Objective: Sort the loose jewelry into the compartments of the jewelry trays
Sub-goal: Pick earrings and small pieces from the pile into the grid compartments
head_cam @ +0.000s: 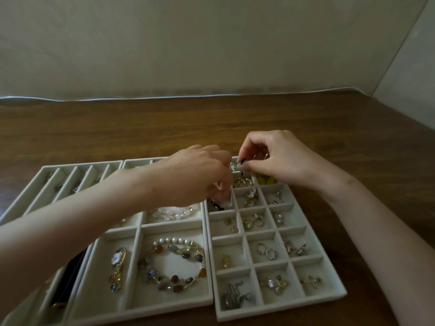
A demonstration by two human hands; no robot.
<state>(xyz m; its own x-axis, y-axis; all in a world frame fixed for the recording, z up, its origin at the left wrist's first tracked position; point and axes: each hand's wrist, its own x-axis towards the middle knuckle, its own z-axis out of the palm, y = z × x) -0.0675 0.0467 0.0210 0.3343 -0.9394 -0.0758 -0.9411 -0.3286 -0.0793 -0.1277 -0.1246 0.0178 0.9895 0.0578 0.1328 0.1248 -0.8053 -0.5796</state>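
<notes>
Small pendant (pixel 233 166), pale oval stone in a silver setting w/ a thin black cord, is held in the air between both hands, just above the far row of the R tray (pixel 282 308). The right hand (pixel 277 158) pinches it at the cord end betw. thumb and forefinger, other fingers curled in. The left hand (pixel 197 177) comes in from the opposite side, fingers curled down, tips right at the stone. Its back hides the tips, so can't tell if it actually grips the piece.

R tray is a grey velvet grid of small squares. It holds yellow pieces (pixel 266 180) just under the R hand, gold heart earrings (pixel 255 222), silver hoops (pixel 266 251) and a silver snake-shaped piece (pixel 231 294) in the near corner. Black beads (pixel 216 205) lie in a compartment right below the L hand.

Touching it on the L is the mid tray (pixel 141 312) w/ bigger compartments: beaded bracelets (pixel 174 264) incl. a pearl strand, a gold watch (pixel 118 257) beside them, and a white shell bracelet (pixel 174 211) partly covered by the L forearm. Further L, the long-slot tray (pixel 82 164) is mostly blocked by that arm.

All three sit side by side on a dark wood table (pixel 117 128) against a pale wall (pixel 211 43).
</notes>
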